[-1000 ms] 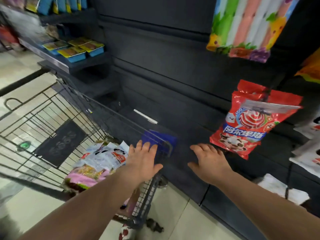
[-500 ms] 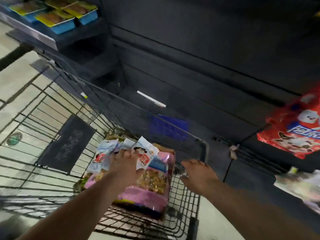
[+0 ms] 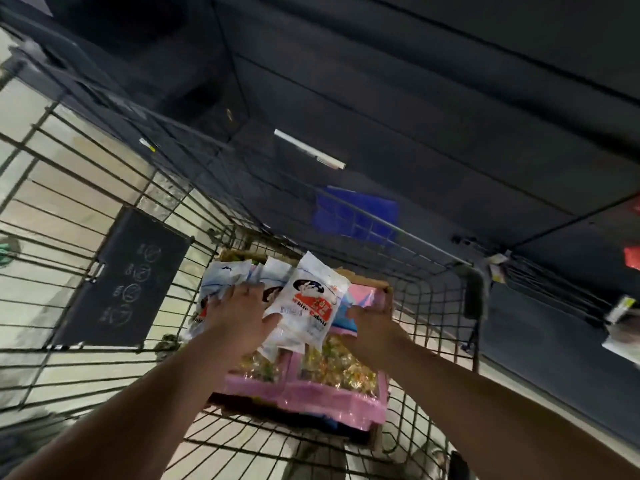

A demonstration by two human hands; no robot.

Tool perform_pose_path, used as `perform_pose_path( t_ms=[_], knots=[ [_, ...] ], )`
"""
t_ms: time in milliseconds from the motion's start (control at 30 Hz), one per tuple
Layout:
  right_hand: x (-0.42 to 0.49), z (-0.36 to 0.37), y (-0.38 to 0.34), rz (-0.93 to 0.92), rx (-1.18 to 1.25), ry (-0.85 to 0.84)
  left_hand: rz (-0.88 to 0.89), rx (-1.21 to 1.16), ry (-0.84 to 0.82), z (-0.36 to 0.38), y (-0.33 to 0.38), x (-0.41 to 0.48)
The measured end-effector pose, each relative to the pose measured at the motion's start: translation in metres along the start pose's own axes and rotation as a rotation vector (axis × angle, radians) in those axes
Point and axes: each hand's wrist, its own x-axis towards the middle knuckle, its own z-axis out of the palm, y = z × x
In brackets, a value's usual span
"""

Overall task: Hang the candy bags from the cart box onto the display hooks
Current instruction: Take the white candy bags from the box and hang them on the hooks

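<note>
A cardboard box (image 3: 379, 434) sits in the wire cart (image 3: 433, 306), filled with candy bags. White bags with a rabbit print (image 3: 308, 306) stand at its far end, and pink bags of wrapped sweets (image 3: 332, 389) lie flat nearer me. My left hand (image 3: 239, 313) rests spread on the white bags, thumb against the front one. My right hand (image 3: 370, 323) reaches into the box's right side, fingers curled at a pink bag's top edge (image 3: 363, 296). Whether it grips the bag is unclear. Wire display hooks (image 3: 554, 285) jut out at the right.
A dark display wall (image 3: 415, 98) rises behind the cart. A black placard (image 3: 124, 278) hangs on the cart's left side. Red bags (image 3: 632, 258) and a pale bag (image 3: 623, 334) hang at the right edge. Tiled floor (image 3: 52, 168) shows left.
The view has tilted down into the cart. Both hands have moved from above the cart's rim down onto the bags in the box; the right hand has reached the pink bag.
</note>
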Motion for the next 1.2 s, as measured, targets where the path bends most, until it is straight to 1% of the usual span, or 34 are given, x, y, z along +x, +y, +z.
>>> perform_pose_path(
  t_ms=[133, 300, 400, 467, 567, 633, 700, 800, 867, 933, 967, 1033, 1133, 1200],
  knots=[
    [0.034, 0.011, -0.012, 0.052, 0.103, 0.008, -0.038, -0.174, -0.028, 0.01, -0.004, 0.028],
    [0.068, 0.023, -0.022, 0.191, 0.364, -0.016, -0.129, -0.376, -0.052, 0.025, -0.005, 0.059],
    [0.083, 0.028, -0.027, 0.276, 0.489, -0.016, -0.163, -0.58, -0.114, 0.031, -0.003, 0.069],
    [0.09, 0.03, -0.029, 0.315, 0.556, -0.013, -0.171, -0.598, -0.124, 0.032, -0.002, 0.071],
    [0.095, 0.034, -0.031, 0.306, 0.566, -0.013, -0.171, -0.604, -0.112, 0.03, 0.003, 0.068],
    [0.096, 0.037, -0.033, 0.351, 0.678, -0.015, -0.2, -0.692, -0.1, 0.028, 0.008, 0.065],
    [0.096, 0.04, -0.034, 0.383, 0.792, -0.003, -0.213, -0.828, -0.084, 0.023, 0.013, 0.061],
    [0.091, 0.044, -0.031, 0.401, 0.918, 0.069, -0.292, -1.027, -0.032, 0.018, 0.021, 0.053],
    [0.082, 0.047, -0.027, 0.416, 1.014, 0.074, -0.342, -1.027, -0.038, 0.019, 0.022, 0.048],
    [0.072, 0.047, -0.024, 0.456, 1.211, 0.004, -0.382, -1.062, -0.058, 0.022, 0.023, 0.043],
    [0.067, 0.048, -0.021, 0.439, 1.282, -0.022, -0.377, -1.132, -0.067, 0.024, 0.023, 0.04],
    [0.058, 0.051, -0.018, 0.399, 1.331, -0.041, -0.352, -1.226, -0.076, 0.029, 0.024, 0.034],
    [0.049, 0.059, -0.013, 0.355, 1.391, -0.026, -0.312, -1.207, -0.057, 0.038, 0.029, 0.025],
    [0.041, 0.057, -0.013, 0.327, 1.411, -0.016, -0.298, -1.197, -0.003, 0.039, 0.032, 0.02]
  ],
)
